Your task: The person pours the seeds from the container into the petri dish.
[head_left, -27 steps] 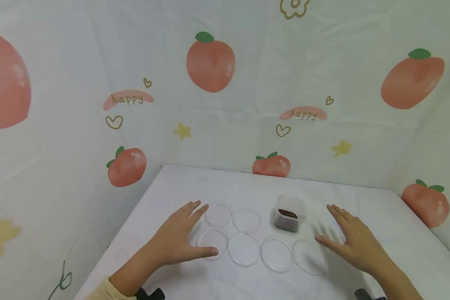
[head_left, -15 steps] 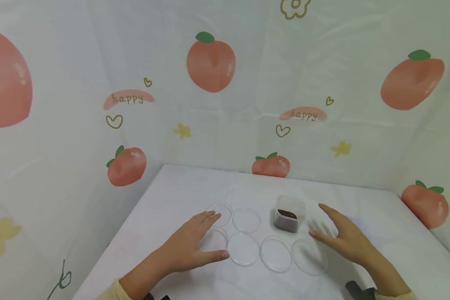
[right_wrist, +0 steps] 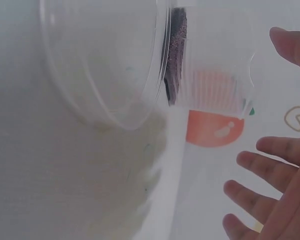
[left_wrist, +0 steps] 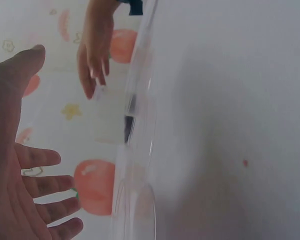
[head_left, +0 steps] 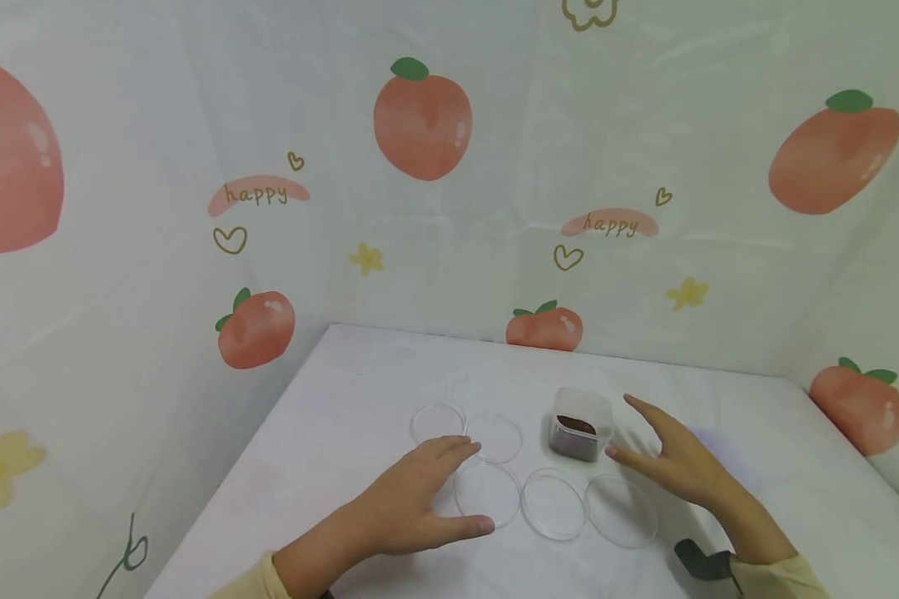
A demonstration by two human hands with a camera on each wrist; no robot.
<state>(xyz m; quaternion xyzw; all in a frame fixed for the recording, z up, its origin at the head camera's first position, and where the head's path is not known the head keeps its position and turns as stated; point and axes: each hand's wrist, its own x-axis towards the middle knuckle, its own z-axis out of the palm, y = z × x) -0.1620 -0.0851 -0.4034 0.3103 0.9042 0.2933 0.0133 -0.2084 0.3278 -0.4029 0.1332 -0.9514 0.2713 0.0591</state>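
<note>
above table (head_left: 389, 366), hands (head_left: 400, 507) apart, dish rims (head_left: 556, 539) between

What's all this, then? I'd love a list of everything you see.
Round dishes: five plainly seen, clear, in two rows; more may be hidden.
Tub: one, clear, right of the back-row dishes.
Filling: one portion, dark brown, inside the tub.
Table: one, white, under the dishes.
Backdrop: one, white, around the table.
Printed fruit: six, red-orange, on the backdrop.
Printed flowers: three yellow, one brown outline, same place.
Sleeves: two, pale yellow, at the forearms.
Wrist gear: one plainly seen, black, by the right wrist.
Left grip: one bare hand, above the dishes.
Right grip: one bare hand, right of the tub.
</note>
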